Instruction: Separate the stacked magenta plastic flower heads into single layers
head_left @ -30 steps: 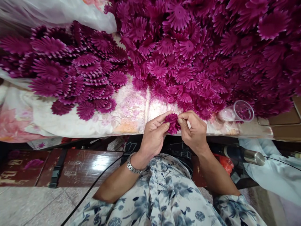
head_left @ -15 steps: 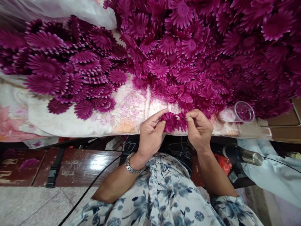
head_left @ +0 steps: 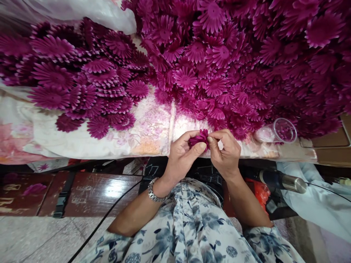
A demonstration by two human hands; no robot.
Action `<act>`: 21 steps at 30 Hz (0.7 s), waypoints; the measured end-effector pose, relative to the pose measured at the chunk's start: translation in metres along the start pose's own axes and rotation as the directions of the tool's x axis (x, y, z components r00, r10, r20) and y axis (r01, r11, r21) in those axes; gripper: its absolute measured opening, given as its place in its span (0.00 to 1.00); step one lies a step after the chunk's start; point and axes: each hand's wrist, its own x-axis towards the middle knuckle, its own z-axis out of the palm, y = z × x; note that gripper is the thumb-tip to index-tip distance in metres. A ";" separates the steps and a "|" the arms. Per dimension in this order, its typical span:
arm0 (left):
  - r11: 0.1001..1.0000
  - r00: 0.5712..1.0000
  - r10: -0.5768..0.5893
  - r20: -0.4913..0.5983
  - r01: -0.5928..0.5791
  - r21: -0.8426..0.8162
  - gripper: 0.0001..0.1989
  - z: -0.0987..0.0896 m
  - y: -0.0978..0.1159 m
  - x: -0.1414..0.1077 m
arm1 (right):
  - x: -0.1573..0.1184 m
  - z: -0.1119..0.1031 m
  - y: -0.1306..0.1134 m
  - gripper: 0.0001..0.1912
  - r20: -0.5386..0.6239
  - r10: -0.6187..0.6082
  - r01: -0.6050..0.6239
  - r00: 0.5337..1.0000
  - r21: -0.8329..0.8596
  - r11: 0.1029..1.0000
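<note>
Close to the table's front edge, my left hand (head_left: 183,153) grips a magenta artificial flower (head_left: 199,138), thumb below it and fingers behind. My right hand (head_left: 227,151) meets it from the right, thumb and forefinger pinched at the flower's right side on its petals. The two petal pieces are now bunched together, and I cannot tell one from the other. Behind my hands lies a big heap of similar magenta flower heads (head_left: 216,86). Stacked petal layers (head_left: 98,76) form another pile to the left.
A clear plastic cup (head_left: 283,130) lies on its side right of my hands on the floral tablecloth (head_left: 149,140). Plastic sheeting (head_left: 109,16) covers the back left. Below the table are a wooden bench (head_left: 93,193), a dark cylinder with a metal end (head_left: 293,183) and a black cable (head_left: 109,212).
My hands have come together. The two flower pieces that were held side by side, one in each hand, are now joined in one bunch between my fingers.
</note>
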 end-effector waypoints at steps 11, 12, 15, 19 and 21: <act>0.987 0.988 0.087 -0.127 -0.068 0.147 0.03 -0.003 -0.004 0.003 | -0.001 -0.004 -0.003 0.05 0.024 0.047 -0.048 0.999 0.059 0.997; 0.986 0.989 0.086 -0.122 -0.067 0.155 0.03 -0.003 -0.003 0.003 | -0.001 -0.004 -0.004 0.05 0.033 0.068 -0.070 0.997 0.075 0.995; 0.985 0.991 0.081 -0.108 -0.063 0.162 0.04 -0.005 0.000 0.001 | -0.002 -0.006 -0.005 0.05 0.056 0.127 -0.134 0.990 0.129 0.983; 0.985 0.986 0.100 -0.134 -0.079 0.156 0.06 -0.008 0.004 0.001 | -0.001 -0.010 -0.002 0.05 0.053 0.263 -0.268 0.963 0.235 0.934; 0.984 0.979 0.120 -0.163 -0.096 0.147 0.07 -0.010 0.006 0.000 | 0.001 -0.012 0.001 0.06 0.042 0.312 -0.311 0.949 0.291 0.905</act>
